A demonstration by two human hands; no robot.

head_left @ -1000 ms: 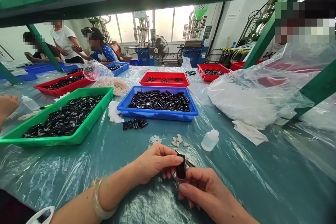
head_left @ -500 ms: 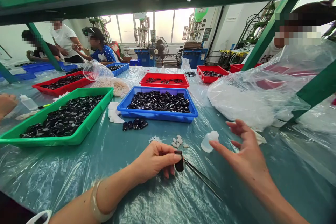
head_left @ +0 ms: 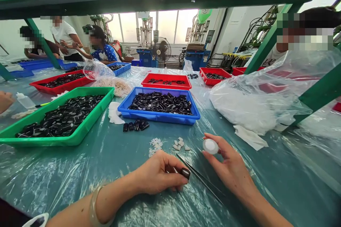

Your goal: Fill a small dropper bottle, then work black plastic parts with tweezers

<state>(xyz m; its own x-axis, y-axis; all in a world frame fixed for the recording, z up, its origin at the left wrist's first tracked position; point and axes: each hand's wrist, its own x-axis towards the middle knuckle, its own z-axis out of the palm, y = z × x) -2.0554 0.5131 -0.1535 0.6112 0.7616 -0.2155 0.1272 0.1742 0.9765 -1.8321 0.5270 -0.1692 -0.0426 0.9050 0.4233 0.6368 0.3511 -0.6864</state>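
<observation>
Between the thumb and fingers of my left hand point(head_left: 160, 172) is a small black plastic piece point(head_left: 185, 173), with its pale-centred end facing up toward me. My right hand point(head_left: 230, 161) is closed around a small translucent bottle point(head_left: 210, 146), which is tilted so that its round end points at me. A pair of tweezers point(head_left: 201, 178) lies on the table between my hands, its tips pointing away from me. Just beyond are small white blocks point(head_left: 179, 144) and a little heap of tiny white bits point(head_left: 156, 144).
A blue tray point(head_left: 160, 116) and a green tray point(head_left: 80, 138) hold many black pieces. Several loose black pieces point(head_left: 136, 125) lie before the blue tray. Large plastic bags point(head_left: 245, 103) stand at right, near a green post point(head_left: 319, 92). A co-worker's hand point(head_left: 5, 102) shows at left.
My right hand has closed on the bottle, lifted it and tipped it toward my left hand. My left hand has lowered slightly and turned the black piece end-up.
</observation>
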